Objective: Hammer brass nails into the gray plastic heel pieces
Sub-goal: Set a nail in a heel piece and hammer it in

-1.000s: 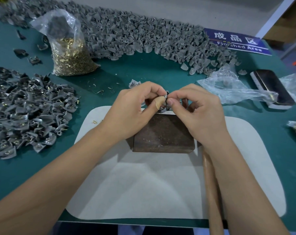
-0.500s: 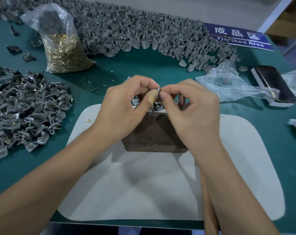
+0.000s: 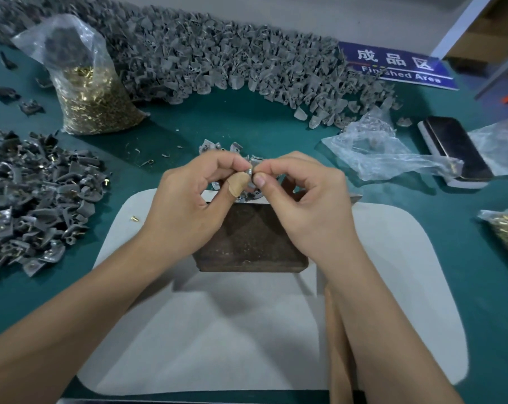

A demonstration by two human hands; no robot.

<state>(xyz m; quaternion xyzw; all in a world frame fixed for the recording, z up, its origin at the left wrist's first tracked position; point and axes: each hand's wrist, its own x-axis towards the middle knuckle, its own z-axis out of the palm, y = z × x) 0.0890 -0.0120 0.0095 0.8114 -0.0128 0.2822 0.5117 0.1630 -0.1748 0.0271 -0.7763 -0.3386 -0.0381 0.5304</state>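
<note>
above the dark block at the counter's middle, left hand and right hand pinch one gray heel piece between curled fingers. it looks light, stiff and small; best gripped by its edges while seating a brass nail, too tiny to see here.

Head-worn wide-angle view, the only camera, faced forward and down.
It looked closely over both forearms entering from the lower frame onto the green table, whose far edge crossed the upper frame.
</note>
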